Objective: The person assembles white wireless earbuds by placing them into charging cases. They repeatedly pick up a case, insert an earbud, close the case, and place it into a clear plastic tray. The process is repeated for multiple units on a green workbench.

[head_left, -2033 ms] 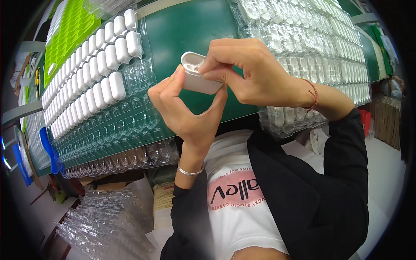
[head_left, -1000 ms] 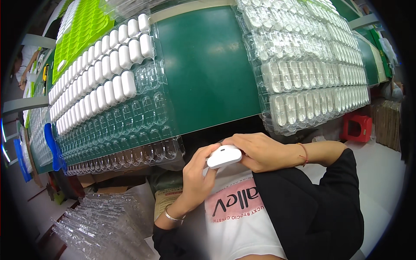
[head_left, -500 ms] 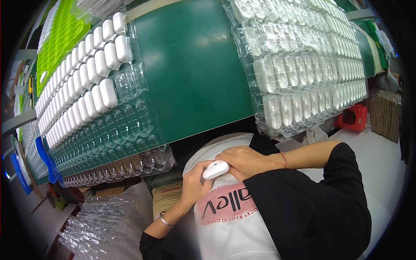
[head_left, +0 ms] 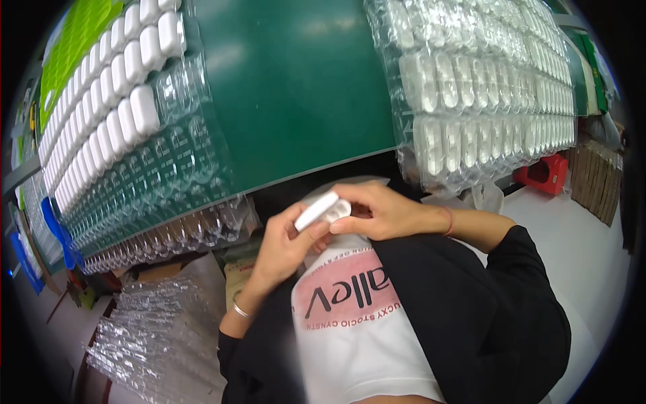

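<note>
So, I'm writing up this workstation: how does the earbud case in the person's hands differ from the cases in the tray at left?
The held case is open, its hollow inside partly showing; the tray cases show only smooth outer shells. The held case is tilted between the left hand and right hand; the tray cases sit in rows in a clear plastic tray. Both are white with rounded edges.

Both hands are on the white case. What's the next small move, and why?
Probably swing the white case shut with the right hand while the left hand steadies it: it is open, its hollow inside showing, whereas the row of cases in the clear tray at left looks closed, with unfilled slots beside it.
</note>
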Demonstrator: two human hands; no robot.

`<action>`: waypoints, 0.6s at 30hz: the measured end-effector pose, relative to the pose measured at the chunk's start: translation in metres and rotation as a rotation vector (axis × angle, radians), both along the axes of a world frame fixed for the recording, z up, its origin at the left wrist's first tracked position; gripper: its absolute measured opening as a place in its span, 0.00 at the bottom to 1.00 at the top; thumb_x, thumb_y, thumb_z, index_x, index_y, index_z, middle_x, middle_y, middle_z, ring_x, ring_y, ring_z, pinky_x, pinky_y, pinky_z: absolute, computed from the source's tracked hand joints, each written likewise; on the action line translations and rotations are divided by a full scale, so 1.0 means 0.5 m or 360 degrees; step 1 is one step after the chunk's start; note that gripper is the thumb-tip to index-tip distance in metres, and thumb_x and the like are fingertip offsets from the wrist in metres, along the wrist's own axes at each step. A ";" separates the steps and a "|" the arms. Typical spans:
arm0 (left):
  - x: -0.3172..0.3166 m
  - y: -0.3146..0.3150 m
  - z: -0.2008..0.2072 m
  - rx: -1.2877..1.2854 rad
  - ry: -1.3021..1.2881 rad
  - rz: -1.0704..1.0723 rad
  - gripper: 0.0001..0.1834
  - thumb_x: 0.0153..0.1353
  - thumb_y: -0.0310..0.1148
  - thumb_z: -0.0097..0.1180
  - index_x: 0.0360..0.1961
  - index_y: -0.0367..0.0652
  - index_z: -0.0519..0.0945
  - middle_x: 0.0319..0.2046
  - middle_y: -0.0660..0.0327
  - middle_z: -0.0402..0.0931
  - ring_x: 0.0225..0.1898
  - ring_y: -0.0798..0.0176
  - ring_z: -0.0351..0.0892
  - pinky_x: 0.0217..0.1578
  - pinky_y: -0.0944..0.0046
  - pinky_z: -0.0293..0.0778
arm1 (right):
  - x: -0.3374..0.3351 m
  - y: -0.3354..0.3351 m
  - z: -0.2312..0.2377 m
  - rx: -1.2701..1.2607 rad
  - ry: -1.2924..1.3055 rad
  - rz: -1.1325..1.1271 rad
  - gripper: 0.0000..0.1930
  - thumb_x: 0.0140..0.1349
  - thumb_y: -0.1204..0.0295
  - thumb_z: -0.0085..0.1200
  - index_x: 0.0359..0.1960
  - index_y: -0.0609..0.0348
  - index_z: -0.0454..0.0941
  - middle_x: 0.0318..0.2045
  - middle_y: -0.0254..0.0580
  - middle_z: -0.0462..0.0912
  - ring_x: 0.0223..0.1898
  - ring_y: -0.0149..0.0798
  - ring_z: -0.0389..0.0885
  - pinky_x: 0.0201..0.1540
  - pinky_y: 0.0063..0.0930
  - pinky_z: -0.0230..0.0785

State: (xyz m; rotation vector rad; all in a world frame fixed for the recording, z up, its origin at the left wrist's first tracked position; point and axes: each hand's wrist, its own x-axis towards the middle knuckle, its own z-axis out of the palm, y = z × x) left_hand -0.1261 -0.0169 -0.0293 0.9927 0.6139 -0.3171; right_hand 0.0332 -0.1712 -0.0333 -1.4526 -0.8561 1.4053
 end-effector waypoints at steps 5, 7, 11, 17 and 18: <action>0.024 0.022 0.075 -0.0299 -0.0094 -0.0108 0.25 0.73 0.45 0.46 0.48 0.27 0.75 0.31 0.47 0.81 0.30 0.57 0.84 0.34 0.62 0.82 | 0.020 0.001 0.070 0.0094 0.0637 -0.0216 0.11 0.65 0.72 0.59 0.46 0.64 0.77 0.41 0.37 0.83 0.42 0.25 0.79 0.47 0.24 0.73; 0.023 0.021 0.092 -0.0260 -0.0221 -0.0126 0.33 0.75 0.51 0.34 0.50 0.25 0.74 0.33 0.43 0.81 0.31 0.54 0.85 0.35 0.60 0.83 | 0.021 0.001 0.080 0.0095 0.0763 -0.0324 0.12 0.65 0.71 0.59 0.47 0.64 0.77 0.42 0.37 0.83 0.44 0.25 0.79 0.49 0.24 0.72; 0.017 0.026 0.105 -0.0322 -0.0226 -0.0082 0.33 0.75 0.54 0.34 0.54 0.31 0.72 0.35 0.49 0.81 0.32 0.61 0.84 0.34 0.66 0.80 | 0.024 0.000 0.100 0.0116 0.0864 -0.0449 0.15 0.65 0.71 0.60 0.50 0.65 0.78 0.43 0.38 0.83 0.46 0.27 0.79 0.51 0.25 0.72; -0.004 0.035 0.107 0.0032 -0.0324 0.0187 0.23 0.71 0.47 0.51 0.50 0.34 0.77 0.25 0.63 0.74 0.22 0.72 0.70 0.26 0.74 0.67 | 0.006 -0.001 0.090 0.0234 0.0463 -0.0549 0.13 0.63 0.71 0.62 0.46 0.65 0.79 0.40 0.37 0.84 0.42 0.26 0.80 0.46 0.24 0.73; 0.000 0.034 0.108 0.0485 -0.0446 0.0152 0.21 0.66 0.43 0.57 0.48 0.36 0.79 0.25 0.63 0.73 0.22 0.73 0.68 0.26 0.74 0.66 | 0.006 -0.001 0.088 0.0241 0.0302 -0.0552 0.13 0.62 0.71 0.63 0.45 0.64 0.80 0.38 0.36 0.84 0.39 0.26 0.81 0.43 0.23 0.73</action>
